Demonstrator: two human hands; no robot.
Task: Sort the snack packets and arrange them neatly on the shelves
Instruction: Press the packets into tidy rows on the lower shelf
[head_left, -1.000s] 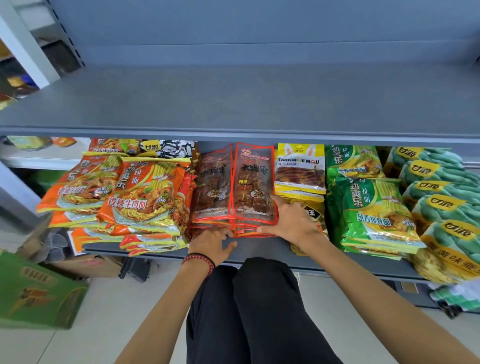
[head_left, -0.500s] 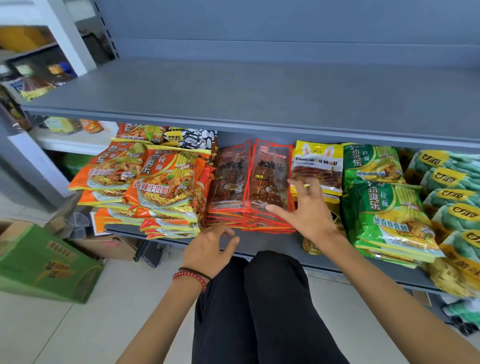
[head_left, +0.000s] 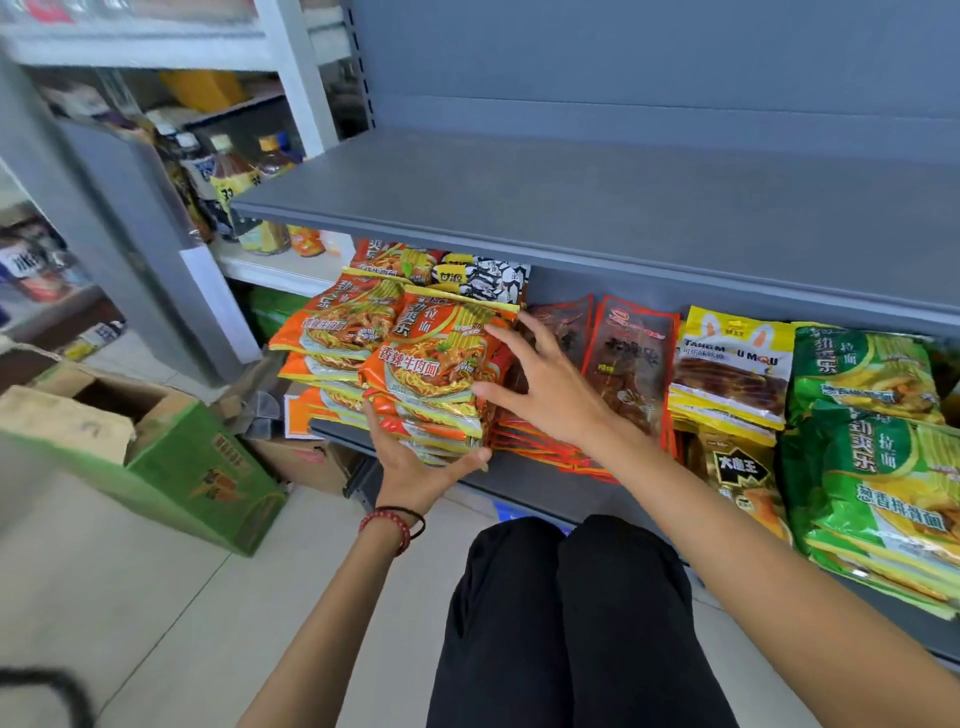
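One green carton: on the floor at far left, flaps open; print too blurred to read.
Bottles: on the white side rack, upper left; labels illegible.
Orange noodle packets: two stacks at the left end of the lower shelf, front edges past the shelf lip; readable 劲爽乐 拉面 and 香辣牛肉面.
Left hand: spread, cupped under and against the front of the nearer orange stack, thumb along its lower edge; bead bracelet on the wrist.
Black-and-white packet: behind the orange stacks; yellow tag reading 甘源.
Right hand: fingers splayed and straight, tips on the right flank of the same stack; apart from the left hand, stack between both.
Risk, orange stack: glossy, loosely piled, overhanging; likely to fan out or slip to the floor under an uneven push or without support from below.
Red packets: leaning upright just right of the right hand, flat pile beneath; dark characters too blurred to trust.
Risk, red packets: close behind the right wrist, probably easy to knock flat with a sideways sweep.
Yellow packets: TANG MOU MOU, rabbit-ear motif.
Green noodle packets: far right; 劲爽乐 拉面, 葱香排骨面; same brand as orange, hence a possible flavour mix-up.
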